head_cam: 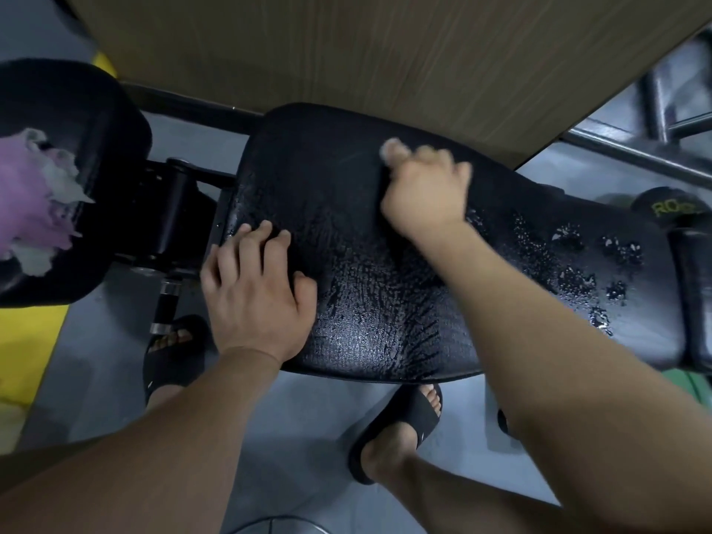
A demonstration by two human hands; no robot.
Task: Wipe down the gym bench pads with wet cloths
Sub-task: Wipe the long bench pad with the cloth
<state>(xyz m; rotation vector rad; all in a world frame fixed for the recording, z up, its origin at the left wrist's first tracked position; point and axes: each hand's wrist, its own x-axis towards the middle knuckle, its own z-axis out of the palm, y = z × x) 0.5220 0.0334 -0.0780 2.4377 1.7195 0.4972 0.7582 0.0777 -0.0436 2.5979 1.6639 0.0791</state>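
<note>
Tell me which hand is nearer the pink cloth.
Left. The left hand rests on the bench pad at its end toward the pink cloth; the right hand is farther away, mid-pad.

Left hand [254, 298], right hand [424, 194] on pad [385, 310], cloths [34, 198] on left pad [100, 121]

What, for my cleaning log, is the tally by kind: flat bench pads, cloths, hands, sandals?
Flat bench pads: 2 (main pad, side pad)
Cloths plainly seen: 1 (pink-and-white cloth)
Hands: 2 (left hand, right hand)
Sandals worn: 2 (left sandal, right sandal)
Total: 7
</note>
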